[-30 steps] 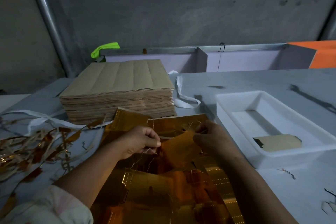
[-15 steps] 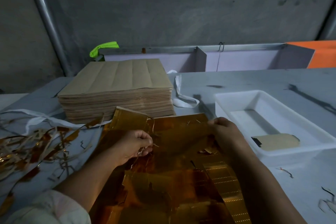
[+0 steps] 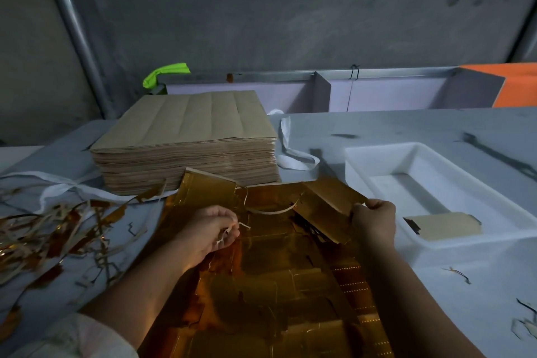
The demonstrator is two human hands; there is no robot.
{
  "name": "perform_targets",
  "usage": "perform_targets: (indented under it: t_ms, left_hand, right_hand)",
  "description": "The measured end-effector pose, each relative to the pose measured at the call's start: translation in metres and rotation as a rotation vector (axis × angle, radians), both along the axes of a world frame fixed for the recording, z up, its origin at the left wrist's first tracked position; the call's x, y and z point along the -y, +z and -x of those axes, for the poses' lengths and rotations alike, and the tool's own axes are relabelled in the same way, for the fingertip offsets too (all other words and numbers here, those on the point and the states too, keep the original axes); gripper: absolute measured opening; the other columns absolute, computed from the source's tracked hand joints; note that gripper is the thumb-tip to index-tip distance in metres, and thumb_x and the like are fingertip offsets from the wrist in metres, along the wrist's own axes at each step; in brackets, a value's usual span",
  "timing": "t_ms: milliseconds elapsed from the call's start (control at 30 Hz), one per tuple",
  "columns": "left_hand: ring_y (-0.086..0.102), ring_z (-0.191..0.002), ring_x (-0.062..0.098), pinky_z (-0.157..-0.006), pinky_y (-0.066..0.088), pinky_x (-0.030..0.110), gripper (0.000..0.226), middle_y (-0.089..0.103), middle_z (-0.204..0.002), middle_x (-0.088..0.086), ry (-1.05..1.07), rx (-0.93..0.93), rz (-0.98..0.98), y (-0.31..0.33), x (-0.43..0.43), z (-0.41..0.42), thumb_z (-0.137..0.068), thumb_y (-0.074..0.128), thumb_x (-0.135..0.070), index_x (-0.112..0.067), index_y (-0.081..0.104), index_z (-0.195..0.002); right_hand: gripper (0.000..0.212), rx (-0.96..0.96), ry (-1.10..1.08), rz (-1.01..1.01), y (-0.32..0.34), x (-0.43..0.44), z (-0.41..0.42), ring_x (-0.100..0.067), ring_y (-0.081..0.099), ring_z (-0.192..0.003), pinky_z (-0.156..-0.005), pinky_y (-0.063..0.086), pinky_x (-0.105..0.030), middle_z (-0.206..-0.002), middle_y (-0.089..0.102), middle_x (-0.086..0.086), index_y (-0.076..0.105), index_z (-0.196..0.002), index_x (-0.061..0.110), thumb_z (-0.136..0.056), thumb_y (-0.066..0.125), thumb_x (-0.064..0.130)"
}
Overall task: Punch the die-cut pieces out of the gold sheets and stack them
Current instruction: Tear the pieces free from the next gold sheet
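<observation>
A gold die-cut sheet (image 3: 279, 279) lies on the table in front of me, creased and partly punched. My right hand (image 3: 374, 221) pinches a gold piece (image 3: 334, 200) lifted off the sheet's far right corner, close to the white tray. My left hand (image 3: 212, 229) is curled round thin scrap strips (image 3: 232, 231) over the sheet's left part. A narrow strip (image 3: 273, 211) curls up between the two hands. One punched piece (image 3: 444, 227) lies brown side up in the white tray (image 3: 377, 154).
A thick stack of brown-backed sheets (image 3: 189, 142) stands behind the gold sheet. A heap of gold scrap strips (image 3: 49, 238) covers the table at left. White straps (image 3: 287, 151) lie beside the stack. Grey partitions (image 3: 322, 93) and an orange panel (image 3: 517, 84) line the far edge.
My right hand has moved right toward the tray, pulling a gold piece away from the sheet. My left hand stayed over the left part, still holding scrap strips.
</observation>
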State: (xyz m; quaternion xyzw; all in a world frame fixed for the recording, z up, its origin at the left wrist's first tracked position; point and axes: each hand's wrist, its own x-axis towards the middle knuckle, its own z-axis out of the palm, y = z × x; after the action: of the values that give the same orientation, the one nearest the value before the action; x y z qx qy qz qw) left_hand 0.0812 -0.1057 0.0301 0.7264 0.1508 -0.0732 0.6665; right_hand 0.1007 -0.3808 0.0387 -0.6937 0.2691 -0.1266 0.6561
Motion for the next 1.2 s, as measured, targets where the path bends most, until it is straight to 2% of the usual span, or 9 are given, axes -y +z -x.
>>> perform_targets:
  t_ms: [133,267,367,467,600,700,967,1033,1200]
  left_hand:
    - [0.066,-0.076,0.019,-0.056,0.054,0.024,0.011,0.068,-0.092,0.013,0.072,0.033,0.044,0.005,0.0,-0.001,-0.095,0.055,-0.003,-0.006,0.064,-0.101]
    - [0.066,-0.077,0.019,-0.056,0.052,0.023,0.011,0.068,-0.093,0.013,0.113,0.075,0.055,0.01,0.0,-0.002,-0.095,0.055,-0.003,-0.007,0.064,-0.101]
    - [0.065,-0.076,0.018,-0.056,0.053,0.023,0.011,0.068,-0.094,0.013,0.135,0.092,0.056,0.011,0.001,-0.001,-0.095,0.055,-0.003,-0.007,0.063,-0.1]
    - [0.065,-0.078,0.017,-0.057,0.052,0.023,0.011,0.067,-0.096,0.011,0.151,0.104,0.07,0.013,0.005,-0.001,-0.095,0.054,-0.003,-0.008,0.063,-0.1]
    - [0.064,-0.08,0.018,-0.063,0.051,0.026,0.012,0.067,-0.097,0.011,0.172,0.129,0.086,0.017,0.008,0.0,-0.096,0.054,-0.004,-0.01,0.062,-0.101]
    - [0.064,-0.078,0.017,-0.061,0.051,0.024,0.012,0.067,-0.096,0.011,0.173,0.15,0.098,0.021,0.007,0.002,-0.096,0.054,-0.004,-0.01,0.062,-0.101]
    - [0.065,-0.075,0.017,-0.058,0.052,0.024,0.011,0.067,-0.093,0.012,0.184,0.171,0.115,0.027,0.006,0.002,-0.095,0.055,-0.004,-0.008,0.063,-0.102]
    - [0.065,-0.075,0.017,-0.058,0.052,0.024,0.011,0.068,-0.093,0.012,0.188,0.17,0.117,0.027,0.007,0.002,-0.095,0.056,-0.004,-0.007,0.063,-0.103]
    - [0.069,-0.084,0.02,-0.07,0.056,0.029,0.012,0.07,-0.1,0.012,0.174,0.178,0.108,0.028,0.008,0.003,-0.095,0.057,-0.007,-0.008,0.064,-0.105]
  right_hand:
    - [0.013,-0.034,0.03,0.143,-0.005,-0.005,0.001,-0.023,0.056,-0.076,-0.058,0.047,-0.035,-0.097,0.056,-0.012,0.043,-0.106,0.016,-0.097,0.05,0.01]
    - [0.029,-0.139,0.228,0.435,-0.006,-0.005,0.011,-0.033,0.06,-0.099,-0.085,0.055,-0.051,-0.118,0.053,-0.015,0.048,-0.124,0.01,-0.095,0.053,0.011]
    - [0.035,-0.065,0.248,0.741,-0.005,-0.01,0.021,-0.029,0.051,-0.106,-0.085,0.05,-0.044,-0.126,0.047,-0.014,0.048,-0.129,0.011,-0.096,0.056,0.021]
    - [0.019,0.054,0.426,0.92,0.006,-0.022,0.028,-0.015,0.052,-0.089,-0.073,0.046,-0.031,-0.112,0.057,-0.006,0.054,-0.117,0.017,-0.1,0.051,0.026]
    - [0.017,-0.022,0.918,0.867,0.011,-0.043,0.034,-0.005,0.059,-0.076,-0.063,0.047,-0.015,-0.098,0.061,0.004,0.059,-0.116,0.022,-0.103,0.048,0.026]
    - [0.02,-0.081,1.138,0.982,0.007,-0.06,0.04,-0.012,0.063,-0.091,-0.073,0.05,-0.017,-0.108,0.064,-0.003,0.06,-0.118,0.017,-0.102,0.05,0.023]
    - [0.032,-0.142,1.204,1.017,-0.004,-0.08,0.052,-0.02,0.053,-0.117,-0.1,0.049,-0.031,-0.133,0.048,-0.005,0.054,-0.13,0.018,-0.098,0.056,0.022]
    - [0.031,-0.152,1.183,0.913,-0.005,-0.079,0.052,-0.018,0.055,-0.114,-0.096,0.05,-0.028,-0.129,0.051,-0.002,0.055,-0.127,0.019,-0.097,0.059,0.022]
    - [0.013,-0.226,1.14,0.509,0.004,-0.069,0.044,-0.008,0.06,-0.08,-0.061,0.047,-0.018,-0.105,0.06,0.002,0.055,-0.105,0.031,-0.096,0.059,0.024]
